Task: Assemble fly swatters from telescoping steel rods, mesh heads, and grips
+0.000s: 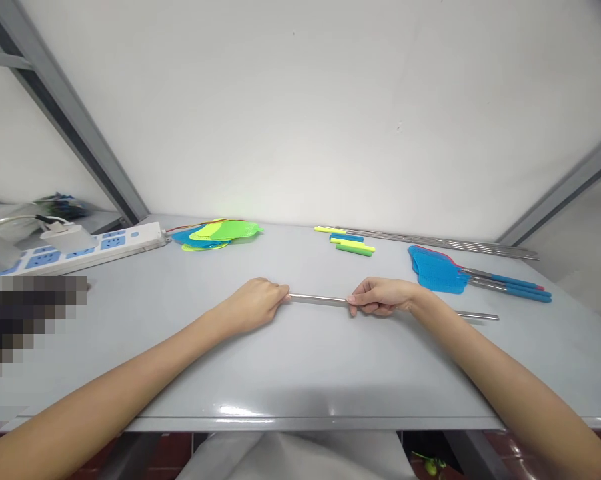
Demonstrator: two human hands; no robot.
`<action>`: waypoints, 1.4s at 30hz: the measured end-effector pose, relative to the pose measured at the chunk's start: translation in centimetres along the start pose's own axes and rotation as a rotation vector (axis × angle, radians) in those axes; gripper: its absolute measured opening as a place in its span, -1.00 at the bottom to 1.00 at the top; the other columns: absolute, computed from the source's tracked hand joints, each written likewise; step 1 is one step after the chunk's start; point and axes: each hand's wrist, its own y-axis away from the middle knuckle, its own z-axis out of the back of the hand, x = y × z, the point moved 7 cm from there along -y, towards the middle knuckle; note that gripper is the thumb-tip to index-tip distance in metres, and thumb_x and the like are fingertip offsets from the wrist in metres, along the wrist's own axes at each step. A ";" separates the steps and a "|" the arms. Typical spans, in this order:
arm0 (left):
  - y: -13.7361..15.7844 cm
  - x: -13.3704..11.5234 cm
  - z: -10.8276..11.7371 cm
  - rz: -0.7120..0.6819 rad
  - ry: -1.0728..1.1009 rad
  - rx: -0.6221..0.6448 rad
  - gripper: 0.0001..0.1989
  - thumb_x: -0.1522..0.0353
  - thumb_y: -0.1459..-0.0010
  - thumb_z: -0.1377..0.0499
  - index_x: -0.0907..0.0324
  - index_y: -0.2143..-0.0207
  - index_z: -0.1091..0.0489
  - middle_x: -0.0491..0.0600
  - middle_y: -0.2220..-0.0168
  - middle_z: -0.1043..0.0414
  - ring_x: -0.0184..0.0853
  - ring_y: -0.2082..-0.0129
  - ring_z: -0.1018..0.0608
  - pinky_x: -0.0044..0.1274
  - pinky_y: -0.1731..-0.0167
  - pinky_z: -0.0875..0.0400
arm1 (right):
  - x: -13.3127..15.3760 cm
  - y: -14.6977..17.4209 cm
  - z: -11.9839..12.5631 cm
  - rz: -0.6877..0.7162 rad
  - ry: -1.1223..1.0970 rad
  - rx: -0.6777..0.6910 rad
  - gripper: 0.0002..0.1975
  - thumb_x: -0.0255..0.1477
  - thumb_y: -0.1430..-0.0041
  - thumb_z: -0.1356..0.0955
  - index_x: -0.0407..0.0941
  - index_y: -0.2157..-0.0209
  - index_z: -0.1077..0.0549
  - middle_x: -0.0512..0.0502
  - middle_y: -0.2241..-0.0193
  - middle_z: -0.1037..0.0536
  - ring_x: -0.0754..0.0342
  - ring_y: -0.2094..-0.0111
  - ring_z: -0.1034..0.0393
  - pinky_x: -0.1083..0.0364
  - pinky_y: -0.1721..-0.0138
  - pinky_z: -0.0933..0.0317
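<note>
My left hand [263,300] is closed around one end of a thin metal tube [318,299], just above the grey table. Further along it, my right hand [383,295] pinches the same tube between thumb and fingers. A bare tube end [483,316] shows beyond my right forearm, in line with the held part; the forearm hides the stretch between. Whatever is inside my left fist is hidden.
Loose blue, yellow and green fly swatter heads [235,231] lie back left beside a power strip [115,245]. Coloured handle sleeves [353,247] and long metal tubes [445,243] lie along the wall. Fly swatters [438,270] with blue handles lie right. A pixelated area covers the left edge.
</note>
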 end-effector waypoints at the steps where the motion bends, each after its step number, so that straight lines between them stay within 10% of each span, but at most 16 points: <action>1: 0.0 0.0 0.1 0.005 0.003 0.000 -0.68 0.30 -0.15 0.24 0.19 0.51 -0.20 -0.04 0.62 -0.32 -0.34 0.59 -0.36 -0.52 0.54 -0.11 | 0.0 0.0 0.0 -0.001 -0.004 -0.001 -0.63 -0.18 0.04 -0.25 -0.25 0.42 -0.35 0.16 0.74 0.01 0.37 0.78 0.21 0.26 0.80 0.37; 42: 0.2 0.0 -0.2 -0.012 -0.028 0.027 -0.69 0.32 -0.16 0.25 0.18 0.53 -0.17 -0.09 0.61 -0.32 -0.39 0.61 -0.35 -0.57 0.59 -0.03 | 0.8 0.0 0.0 0.091 0.083 -0.114 -0.59 -0.15 0.10 -0.27 -0.26 0.44 -0.41 0.14 0.73 0.00 0.35 0.73 0.22 0.23 0.74 0.35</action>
